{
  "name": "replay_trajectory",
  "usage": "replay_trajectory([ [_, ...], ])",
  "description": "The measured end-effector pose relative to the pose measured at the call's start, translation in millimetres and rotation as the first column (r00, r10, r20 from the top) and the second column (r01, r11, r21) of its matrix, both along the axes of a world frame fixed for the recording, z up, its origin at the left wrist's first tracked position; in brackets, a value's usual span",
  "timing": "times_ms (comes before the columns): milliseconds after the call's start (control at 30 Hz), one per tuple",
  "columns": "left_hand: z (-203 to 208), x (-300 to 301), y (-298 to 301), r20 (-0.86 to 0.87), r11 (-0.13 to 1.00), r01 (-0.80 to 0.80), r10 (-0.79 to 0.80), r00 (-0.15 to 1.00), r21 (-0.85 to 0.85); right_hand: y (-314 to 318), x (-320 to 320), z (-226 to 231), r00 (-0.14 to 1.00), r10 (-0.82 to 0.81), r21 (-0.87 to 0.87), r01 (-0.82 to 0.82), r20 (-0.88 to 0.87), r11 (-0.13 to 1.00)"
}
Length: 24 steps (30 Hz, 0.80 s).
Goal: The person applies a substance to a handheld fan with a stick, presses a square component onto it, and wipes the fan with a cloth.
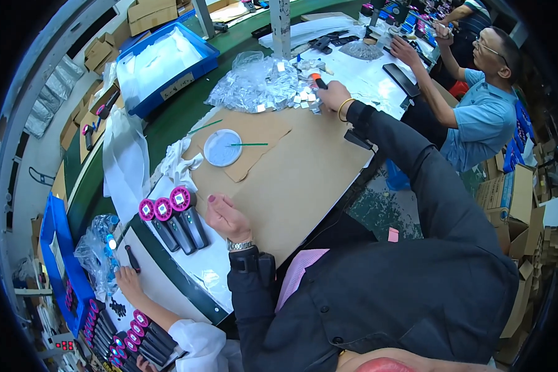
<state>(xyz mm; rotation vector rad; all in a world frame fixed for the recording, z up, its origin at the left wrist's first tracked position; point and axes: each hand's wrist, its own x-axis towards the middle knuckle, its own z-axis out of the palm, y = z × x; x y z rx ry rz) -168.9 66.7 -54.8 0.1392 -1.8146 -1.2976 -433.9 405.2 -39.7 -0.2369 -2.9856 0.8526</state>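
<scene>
Our right hand (335, 97) holds an orange-and-black tool (319, 81). Our left hand (229, 220) curls its fingers; contents, we cannot tell.

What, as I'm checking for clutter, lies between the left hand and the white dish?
In the head view: a bare corner of the cardboard under the dish, then bare brown board up to the left hand.

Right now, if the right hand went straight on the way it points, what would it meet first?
Beyond the orange-and-black piece in its grip, the right hand would probably meet the clear plastic heap first, though depth is unclear.
</scene>
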Motion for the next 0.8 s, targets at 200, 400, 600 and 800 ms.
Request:
replay_trajectory([
  [200, 4, -1, 1, -0.012, 0.998, -0.006, 0.007, 1.0, 0.068, 27, -10, 31, 0.992, -0.113, -0.635, 0.125, 0.06, 0.762],
  [400, 12, 0, 4, -0.029, 0.995, 0.02, -0.018, 0.999, 0.095, 48, -13, 42, 0.991, -0.119, -0.488, 0.073, -0.063, 0.87],
  [600, 12, 0, 5, -0.025, 0.998, 0.015, -0.014, 1.0, 0.058, 56, -23, 28, 0.987, 0.038, -0.162, -0.064, -0.159, 0.985],
  [800, 7, -1, 3, -0.021, 1.0, 0.011, -0.01, 1.0, 0.022, 66, -39, 11, 0.974, 0.136, -0.074, -0.151, -0.181, 0.986],
])
